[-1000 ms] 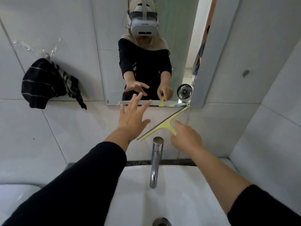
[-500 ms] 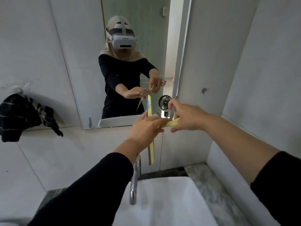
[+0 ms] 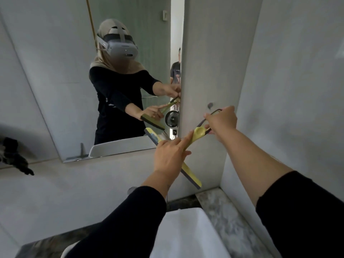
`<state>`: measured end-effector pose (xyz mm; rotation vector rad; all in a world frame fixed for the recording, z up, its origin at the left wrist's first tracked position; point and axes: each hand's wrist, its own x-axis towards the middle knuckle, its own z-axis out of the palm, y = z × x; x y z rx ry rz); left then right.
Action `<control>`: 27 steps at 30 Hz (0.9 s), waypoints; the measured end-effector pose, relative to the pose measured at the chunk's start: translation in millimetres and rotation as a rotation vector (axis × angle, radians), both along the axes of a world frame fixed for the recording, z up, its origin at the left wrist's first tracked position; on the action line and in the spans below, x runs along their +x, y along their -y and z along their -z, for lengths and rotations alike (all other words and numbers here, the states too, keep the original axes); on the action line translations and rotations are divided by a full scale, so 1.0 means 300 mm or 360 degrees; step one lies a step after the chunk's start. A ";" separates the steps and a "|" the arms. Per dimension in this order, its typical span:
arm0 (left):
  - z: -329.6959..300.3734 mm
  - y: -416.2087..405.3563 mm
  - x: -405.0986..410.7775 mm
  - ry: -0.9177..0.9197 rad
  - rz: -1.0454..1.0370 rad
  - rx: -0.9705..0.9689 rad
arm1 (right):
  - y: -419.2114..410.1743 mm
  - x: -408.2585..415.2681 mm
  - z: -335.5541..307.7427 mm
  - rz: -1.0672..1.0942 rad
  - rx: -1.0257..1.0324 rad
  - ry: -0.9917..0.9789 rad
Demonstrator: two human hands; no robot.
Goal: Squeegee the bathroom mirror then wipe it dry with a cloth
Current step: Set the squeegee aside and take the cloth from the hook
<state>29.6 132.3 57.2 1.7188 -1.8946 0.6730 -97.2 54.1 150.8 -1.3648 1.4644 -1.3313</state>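
A yellow squeegee [image 3: 191, 176] with a dark rubber blade is held up slantwise in front of the lower right corner of the wall mirror [image 3: 65, 90]. My left hand [image 3: 170, 155] holds it where the handle meets the blade, with the index finger laid along the handle. My right hand [image 3: 220, 120] grips the handle's far end, where a dark loop sticks out above the fingers. A dark striped cloth [image 3: 14, 157] hangs on the wall at the far left, away from both hands.
A white sink [image 3: 186, 229] lies below my arms, with a marble ledge [image 3: 223, 211] to its right. A tiled wall corner stands close on the right. The mirror reflects a small fan [image 3: 172, 118] and a second person [image 3: 176, 71] behind me.
My left hand has closed on the squeegee's head. My right hand has slid out to the handle's end and risen to the right. The view has swung right, and the cloth now sits at the left edge.
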 end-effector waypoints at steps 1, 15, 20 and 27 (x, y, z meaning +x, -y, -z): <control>0.014 0.011 -0.011 -0.0005 0.0031 -0.0018 | 0.018 0.000 0.006 0.0036 -0.0023 -0.0034; 0.093 0.248 -0.126 -0.0199 0.0126 0.0488 | 0.287 0.000 0.074 0.0117 -0.0233 -0.0104; 0.145 0.350 -0.153 -0.0365 0.0190 0.0589 | 0.371 -0.006 0.101 0.0111 -0.0289 -0.0180; 0.211 0.428 -0.140 -0.0501 0.0295 0.0783 | 0.425 0.014 0.173 0.0104 -0.0360 -0.0236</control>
